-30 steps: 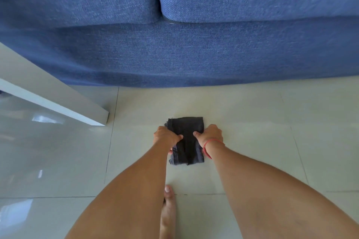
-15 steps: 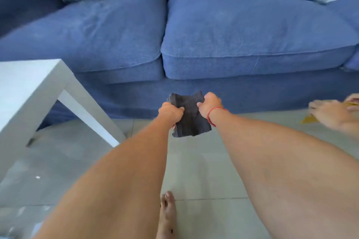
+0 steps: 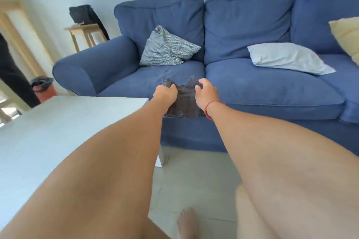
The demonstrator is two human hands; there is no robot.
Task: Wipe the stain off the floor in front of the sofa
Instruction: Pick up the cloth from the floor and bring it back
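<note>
cloth: dark grey folded rag (image 3: 182,101), soft, limp & light, held in air before blue fabric sofa (image 3: 233,83). left hand (image 3: 165,93) & right hand (image 3: 206,93) both pinch its top corners; best gripped there.

A white table (image 3: 58,122) stands left; three pillows, striped (image 3: 167,48), white (image 3: 287,58), yellow (image 3: 347,35).

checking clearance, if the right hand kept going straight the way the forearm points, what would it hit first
Probably the sofa's seat cushion front. The right hand, gripping the dark cloth, points toward it with nothing visible between, though depth is unclear.
</note>
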